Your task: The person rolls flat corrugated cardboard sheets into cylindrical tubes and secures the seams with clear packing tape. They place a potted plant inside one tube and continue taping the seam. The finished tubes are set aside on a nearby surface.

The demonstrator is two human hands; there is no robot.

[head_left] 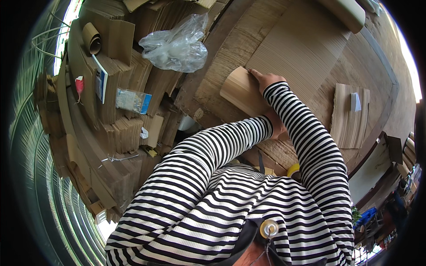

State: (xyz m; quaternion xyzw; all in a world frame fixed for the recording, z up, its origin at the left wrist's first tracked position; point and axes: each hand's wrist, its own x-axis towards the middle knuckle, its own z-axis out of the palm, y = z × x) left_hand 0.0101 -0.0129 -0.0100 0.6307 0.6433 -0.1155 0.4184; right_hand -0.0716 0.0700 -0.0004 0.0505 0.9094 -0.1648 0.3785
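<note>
A curved piece of brown cardboard is on the wooden table in front of me, its far edge bowed. At its upper right corner my right hand grips the edge, index finger stretched along it and the other fingers bent. My left hand is by the near end of the same piece, under my right forearm. The striped right sleeve covers much of that hand, so its fingers cannot be made out. My forearms cross in front of my chest.
A large corrugated cardboard sheet lies beyond my hands, with a cardboard roll at its far end. Stacked corrugated pieces lie to the right. Cardboard stacks and a clear plastic bag fill the left. Yellow tape is near my body.
</note>
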